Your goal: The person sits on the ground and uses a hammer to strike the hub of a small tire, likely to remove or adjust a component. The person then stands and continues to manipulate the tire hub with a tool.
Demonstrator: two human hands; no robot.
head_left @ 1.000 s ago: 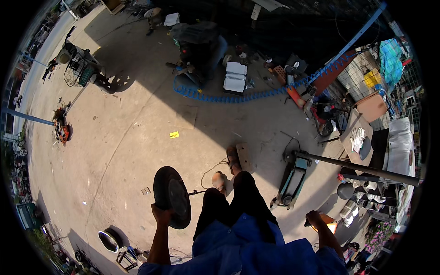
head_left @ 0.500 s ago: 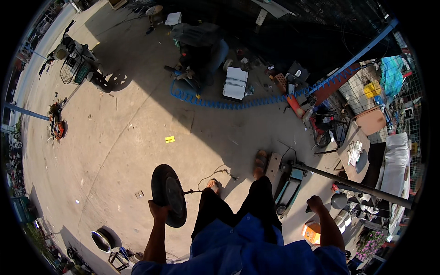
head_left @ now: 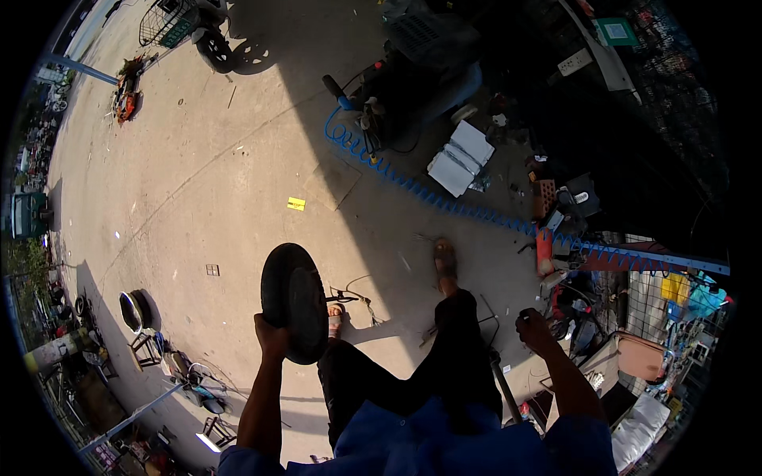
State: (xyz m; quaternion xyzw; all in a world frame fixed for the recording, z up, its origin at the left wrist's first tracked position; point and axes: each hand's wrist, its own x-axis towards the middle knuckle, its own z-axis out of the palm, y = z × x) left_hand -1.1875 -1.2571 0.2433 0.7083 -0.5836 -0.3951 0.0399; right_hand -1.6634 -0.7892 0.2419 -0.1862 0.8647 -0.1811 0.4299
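My left hand [head_left: 272, 336] grips the lower left edge of a black wheel [head_left: 292, 303], held upright off the ground in front of my left leg. A thin dark rod, likely its axle, sticks out from the wheel's right side towards my sandalled left foot. Over to the right, my right hand [head_left: 536, 329] is raised beside my right leg with its fingers curled closed. Something small and dark shows at those fingers, too small to name.
A coiled blue hose [head_left: 432, 193] stretches across the ground ahead, near a stack of white packs [head_left: 462, 158]. A yellow card [head_left: 296, 204] lies on the concrete. Another wheel [head_left: 136, 311] is at left. A parked scooter [head_left: 210, 44] stands far left; clutter lines the right.
I have stepped forward and turned right, so the hose and white packs sit nearer and further right. The wheel stays in my left hand; my right hand has come up slightly.
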